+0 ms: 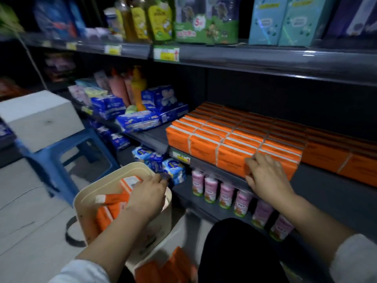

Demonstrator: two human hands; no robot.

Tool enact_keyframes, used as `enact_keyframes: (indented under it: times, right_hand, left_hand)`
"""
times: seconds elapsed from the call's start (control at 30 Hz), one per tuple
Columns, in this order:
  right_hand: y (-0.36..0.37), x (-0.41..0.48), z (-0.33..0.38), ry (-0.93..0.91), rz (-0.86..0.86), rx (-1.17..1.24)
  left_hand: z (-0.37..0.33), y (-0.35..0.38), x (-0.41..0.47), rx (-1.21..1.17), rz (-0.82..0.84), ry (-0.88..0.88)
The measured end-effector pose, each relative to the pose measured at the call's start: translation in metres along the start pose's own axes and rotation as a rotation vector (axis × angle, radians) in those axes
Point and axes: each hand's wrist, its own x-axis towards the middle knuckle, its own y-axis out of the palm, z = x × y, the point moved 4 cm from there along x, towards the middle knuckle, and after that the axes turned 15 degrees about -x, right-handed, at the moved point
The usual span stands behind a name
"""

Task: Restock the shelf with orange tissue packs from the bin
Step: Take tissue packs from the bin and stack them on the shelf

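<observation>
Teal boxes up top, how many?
2: a left teal box and a right teal box, side by side on the top shelf; others may hide behind.

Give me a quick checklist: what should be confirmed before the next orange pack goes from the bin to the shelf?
1. Stock left in the bin: ok, orange packs lie inside.
2. Left hand has a firm hold on one: cannot tell; it is down among them, but blurred.
3. Free room on the shelf: ok, bare boards show at the front right.
4. Right hand clear of the landing spot: not ok; its fingers curl over a front-row pack.
5. Shelved packs in tidy rows: ok, they stand upright and close together.
</observation>
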Motion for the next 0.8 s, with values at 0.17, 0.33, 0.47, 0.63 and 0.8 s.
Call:
enact_keyframes:
  times: [0.17, 0.33, 0.47, 0.63, 0.8]
  right_hand:
    - [-0.018, 0.011, 0.069, -0.133, 0.017, 0.023]
    - [-0.023, 0.032, 0.137, -0.236, 0.048, 0.035]
    - [-0.012, 0.055, 0.184, -0.309, 0.118, 0.038]
    - [0.022, 0.091, 0.242, -0.395, 0.245, 0.086]
    - [0.071, 0.121, 0.298, -0.473, 0.363, 0.136]
  left_hand:
    - [0.065, -0.005, -0.040, -0.034, -0.030, -0.143]
    - [0.118, 0.001, -0.058, -0.139, -0.094, -0.265]
    - [0.152, 0.013, -0.060, -0.195, -0.148, -0.347]
    - [0.192, 0.040, -0.053, -0.232, -0.145, -0.412]
    - [0.226, 0.064, -0.039, -0.299, -0.112, -0.488]
